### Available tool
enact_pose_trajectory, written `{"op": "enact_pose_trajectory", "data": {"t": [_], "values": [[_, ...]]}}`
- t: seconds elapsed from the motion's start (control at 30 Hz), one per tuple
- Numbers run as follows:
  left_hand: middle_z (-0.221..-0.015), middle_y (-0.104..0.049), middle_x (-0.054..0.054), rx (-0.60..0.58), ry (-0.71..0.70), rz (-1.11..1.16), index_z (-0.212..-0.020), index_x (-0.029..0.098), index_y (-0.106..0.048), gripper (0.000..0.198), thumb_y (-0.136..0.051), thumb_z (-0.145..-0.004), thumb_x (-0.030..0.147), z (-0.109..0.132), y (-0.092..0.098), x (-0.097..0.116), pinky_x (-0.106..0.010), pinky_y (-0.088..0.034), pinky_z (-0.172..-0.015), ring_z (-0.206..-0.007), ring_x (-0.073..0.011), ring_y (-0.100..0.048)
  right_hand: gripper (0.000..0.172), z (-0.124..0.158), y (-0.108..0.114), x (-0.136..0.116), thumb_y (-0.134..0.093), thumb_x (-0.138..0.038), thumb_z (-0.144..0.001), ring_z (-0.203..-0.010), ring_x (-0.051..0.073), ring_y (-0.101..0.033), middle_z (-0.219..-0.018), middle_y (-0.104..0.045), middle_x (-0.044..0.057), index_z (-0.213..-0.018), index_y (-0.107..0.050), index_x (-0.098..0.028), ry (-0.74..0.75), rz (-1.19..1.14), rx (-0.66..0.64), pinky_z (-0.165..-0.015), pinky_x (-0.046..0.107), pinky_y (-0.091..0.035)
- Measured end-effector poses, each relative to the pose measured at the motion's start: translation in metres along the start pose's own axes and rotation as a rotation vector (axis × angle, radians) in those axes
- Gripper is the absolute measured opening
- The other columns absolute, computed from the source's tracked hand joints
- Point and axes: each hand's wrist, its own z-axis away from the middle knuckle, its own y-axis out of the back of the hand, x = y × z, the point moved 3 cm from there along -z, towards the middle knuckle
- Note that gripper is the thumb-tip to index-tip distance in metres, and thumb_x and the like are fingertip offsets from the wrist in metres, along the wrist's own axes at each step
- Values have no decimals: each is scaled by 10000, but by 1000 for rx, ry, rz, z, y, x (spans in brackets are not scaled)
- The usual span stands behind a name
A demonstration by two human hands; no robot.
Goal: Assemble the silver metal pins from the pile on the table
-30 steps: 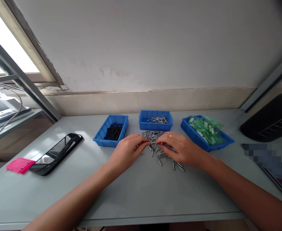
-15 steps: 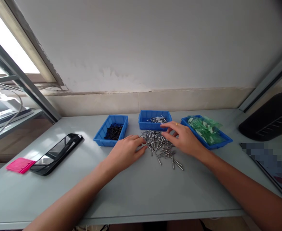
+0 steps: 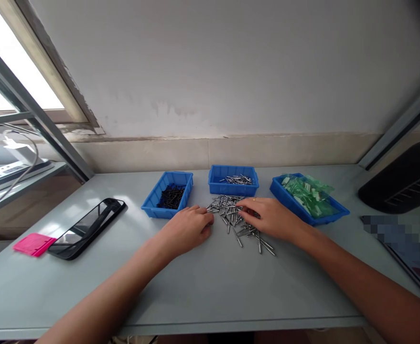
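Note:
A loose pile of silver blind rivets (image 3: 234,222) lies on the grey tabletop between my hands. At its left edge is my left hand (image 3: 191,226), fingers curled and thumb tucked in; its fingertips meet the rivets, and what it may hold is hidden. My right hand (image 3: 269,216), with a ring on one finger, reaches into the pile from the right. Its thumb and fingers are apart over the rivets. Just behind the pile, a blue bin (image 3: 233,188) contains more silver rivets (image 3: 239,179).
Left of the pile stands a blue bin (image 3: 151,212) of dark screw-like pieces (image 3: 171,196). Green plastic packets (image 3: 312,193) fill a blue bin (image 3: 329,219) on the right. A phone (image 3: 88,229), a pink case (image 3: 34,244) and a black bottle (image 3: 392,184) lie farther out.
My right hand has lowered from beside the middle bin's front edge into the pile. My left hand has drawn slightly left, its fingers more curled. The view has shifted a little.

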Motion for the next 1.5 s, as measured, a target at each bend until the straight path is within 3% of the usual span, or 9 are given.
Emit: {"op": "enact_pose_trajectory", "data": {"t": [0.13, 0.37, 0.73, 0.9, 1.13, 1.33, 1.5], "values": [[-829, -601, -35, -6, -14, 24, -871, 185, -606, 183, -428, -832, 172, 1, 1, 3, -324, -449, -712, -765, -181, -556, 261, 1, -5, -1, -423, -291, -911, -917, 190, -619, -1001, -678, 26, -1082, -614, -242, 65, 23, -41, -758, 320, -487], [-881, -596, -56, 30, -1, -38, -1029, 188, -596, 319, -474, -737, 150, 7, 10, 5, -362, -442, -736, -839, -228, -570, 258, 1, -3, -3, -410, -300, -925, -896, 196, -619, -998, -672, 45, -1054, -621, -229, 103, 42, -40, -734, 326, -482], [-798, -614, -47, -24, 3, -101, -869, 166, -596, 213, -441, -766, 62, 5, 6, 4, -323, -438, -636, -727, -217, -606, 261, 1, -6, -4, -411, -297, -921, -866, 184, -624, -973, -675, 35, -1063, -622, -241, 134, 73, -91, -688, 292, -463], [-815, -613, -52, -2, -28, -127, -831, 156, -604, 164, -453, -797, 99, 4, 3, 5, -332, -453, -670, -743, -203, -587, 259, 1, -5, -5, -411, -278, -921, -873, 182, -620, -973, -675, 35, -1071, -618, -236, 131, 72, -95, -704, 291, -458], [-858, -625, -47, 175, -60, 33, -957, 166, -631, 212, -443, -860, 145, 2, 17, 13, -331, -468, -727, -815, -188, -572, 259, 2, -3, -8, -423, -282, -918, -881, 191, -618, -964, -678, 37, -1091, -609, -230, 133, 35, -78, -713, 307, -459], [-885, -648, -33, 415, -70, 371, -960, 194, -627, 174, -468, -910, 245, 5, 27, 19, -292, -492, -747, -838, -153, -586, 308, 4, 0, -16, -452, -362, -920, -824, 161, -628, -905, -687, 11, -1187, -549, -245, 156, -124, -76, -699, 280, -470], [-836, -657, -6, 503, -37, 519, -928, 201, -626, 119, -513, -894, 216, 6, 30, 20, -248, -491, -724, -799, -126, -598, 270, 5, 3, -20, -377, -289, -950, -870, 163, -634, -976, -686, 32, -1050, -619, -222, 249, -108, -22, -746, 283, -468]]}}
